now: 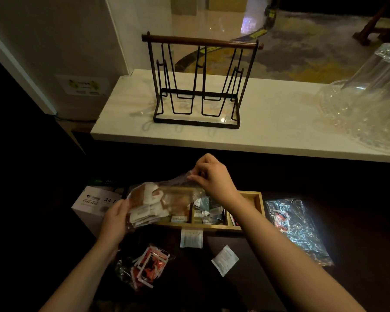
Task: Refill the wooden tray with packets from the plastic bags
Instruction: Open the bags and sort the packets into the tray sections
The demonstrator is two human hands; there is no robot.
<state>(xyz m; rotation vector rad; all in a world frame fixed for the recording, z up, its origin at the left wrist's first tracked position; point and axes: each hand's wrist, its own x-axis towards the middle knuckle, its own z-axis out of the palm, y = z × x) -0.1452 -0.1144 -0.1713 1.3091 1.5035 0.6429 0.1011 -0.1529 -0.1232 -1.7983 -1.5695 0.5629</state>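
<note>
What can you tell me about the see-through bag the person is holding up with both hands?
The clear plastic bag is thin, crinkly and shiny. It holds many small brown and white packets, bunched at its left end. It is stretched sideways above the wooden tray, left end lower. The left hand cups the full end from below. The right hand pinches the nearly empty end in its fingertips, raised higher. Whether it touches the tray cannot be told.

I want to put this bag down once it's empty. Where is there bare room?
Free: the white counter between the wire rack and the glassware; the dark surface between the loose white packet and the crinkled bag. Crowded: in front of the wooden tray, where packets lie.
</note>
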